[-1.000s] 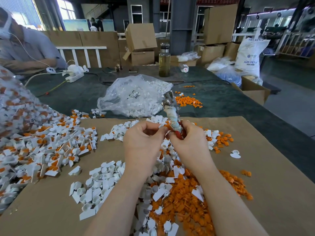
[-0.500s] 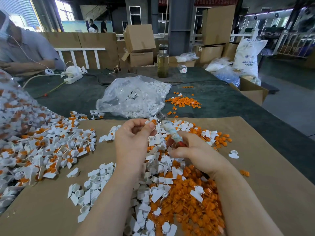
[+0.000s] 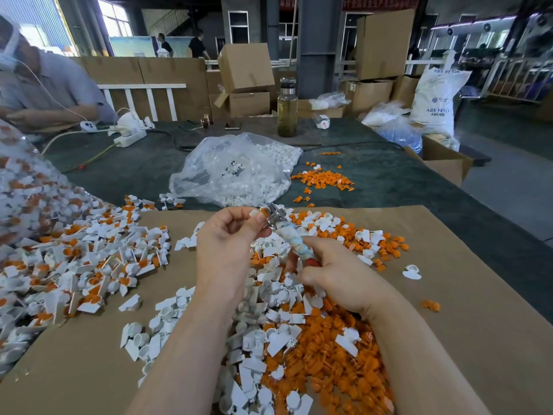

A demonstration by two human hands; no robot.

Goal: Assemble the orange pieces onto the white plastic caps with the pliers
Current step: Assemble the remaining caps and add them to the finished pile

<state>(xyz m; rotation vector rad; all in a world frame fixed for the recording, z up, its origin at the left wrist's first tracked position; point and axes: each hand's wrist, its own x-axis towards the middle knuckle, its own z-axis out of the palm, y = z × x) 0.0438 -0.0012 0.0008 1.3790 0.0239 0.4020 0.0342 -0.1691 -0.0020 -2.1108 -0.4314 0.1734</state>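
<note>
The left hand (image 3: 232,238) pinches a white cap (image 3: 259,213) with an orange piece seated on it between thumb and forefinger, held up just above the far edge of the cardboard (image 3: 466,310) that covers the surface. The right hand (image 3: 335,274) is wrapped round the taped handles of the pliers (image 3: 287,232), a narrow, closed grip holding the tool. The pliers' long axis runs from that hand up and away toward the left hand, so the metal nose ends right at the cap, touching or very nearly touching it; whether the nose is already squeezing the piece cannot be told, as the fingers hide the contact. That is the relation the coming move seems to turn on: the cap lies straight off the tip of the pliers, along their axis, and the left hand is the one presenting it. The step in hand looks to be pressing the orange piece home. Nearer the person than the cap, under both forearms, lies the mixed pile of loose white caps and orange pieces (image 3: 323,363). Left of the cap a heap of finished caps (image 3: 89,265) spreads across the cardboard. Beyond the cap lies a clear bag (image 3: 236,172) of white parts.
</note>
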